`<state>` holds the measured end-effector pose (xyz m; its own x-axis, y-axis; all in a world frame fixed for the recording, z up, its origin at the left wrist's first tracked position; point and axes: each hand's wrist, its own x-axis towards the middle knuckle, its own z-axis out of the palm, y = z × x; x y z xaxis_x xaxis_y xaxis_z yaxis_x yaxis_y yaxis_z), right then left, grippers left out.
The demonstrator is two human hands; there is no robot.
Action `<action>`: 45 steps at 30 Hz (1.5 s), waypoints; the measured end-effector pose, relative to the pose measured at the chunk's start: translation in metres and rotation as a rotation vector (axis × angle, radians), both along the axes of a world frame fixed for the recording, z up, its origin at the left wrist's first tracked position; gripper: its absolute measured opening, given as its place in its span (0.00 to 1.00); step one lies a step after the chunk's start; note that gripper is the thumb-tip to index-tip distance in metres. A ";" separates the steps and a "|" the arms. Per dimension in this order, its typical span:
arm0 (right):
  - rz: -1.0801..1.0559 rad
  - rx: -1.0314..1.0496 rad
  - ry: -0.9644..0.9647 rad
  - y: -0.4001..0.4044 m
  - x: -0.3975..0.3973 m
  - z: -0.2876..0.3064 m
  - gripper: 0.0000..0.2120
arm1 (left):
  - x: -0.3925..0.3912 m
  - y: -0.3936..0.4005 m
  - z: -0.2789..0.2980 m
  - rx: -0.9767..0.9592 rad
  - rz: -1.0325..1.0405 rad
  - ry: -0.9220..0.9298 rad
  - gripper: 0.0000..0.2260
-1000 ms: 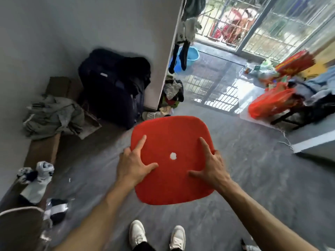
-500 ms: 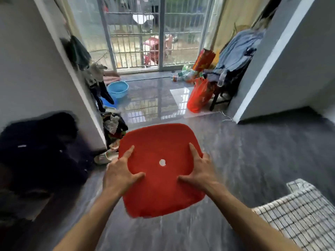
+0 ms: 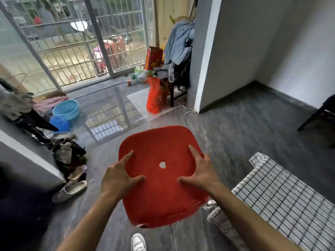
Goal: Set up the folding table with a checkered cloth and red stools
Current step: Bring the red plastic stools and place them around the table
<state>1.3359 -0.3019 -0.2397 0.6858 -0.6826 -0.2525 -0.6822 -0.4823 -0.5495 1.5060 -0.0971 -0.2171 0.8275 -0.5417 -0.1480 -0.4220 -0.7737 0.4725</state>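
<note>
Both hands gripping the red stool (image 3: pixel 163 178) by its sides, left hand (image 3: pixel 117 175) at 9, right hand (image 3: pixel 203 175) at 3; checkered cloth (image 3: pixel 282 200) at 4 o'clock.

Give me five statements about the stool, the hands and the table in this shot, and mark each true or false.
1. Both the left hand and the right hand grip the red stool. True.
2. The checkered cloth already lies on the table. True.
3. The table is left of the stool. False: it is to the right.
4. The basin by the window is red. False: it is blue.
5. The stool's seat has a small hole in the middle. True.
</note>
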 end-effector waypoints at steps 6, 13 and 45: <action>-0.172 -0.027 0.012 -0.056 0.008 0.006 0.60 | 0.041 -0.092 -0.016 -0.030 -0.179 0.025 0.46; -0.401 -0.071 0.045 -0.100 0.022 0.020 0.59 | 0.092 -0.193 -0.028 -0.082 -0.414 0.109 0.45; -0.806 0.070 0.088 -0.403 0.021 -0.170 0.59 | 0.105 -0.585 -0.194 0.051 -0.679 0.206 0.45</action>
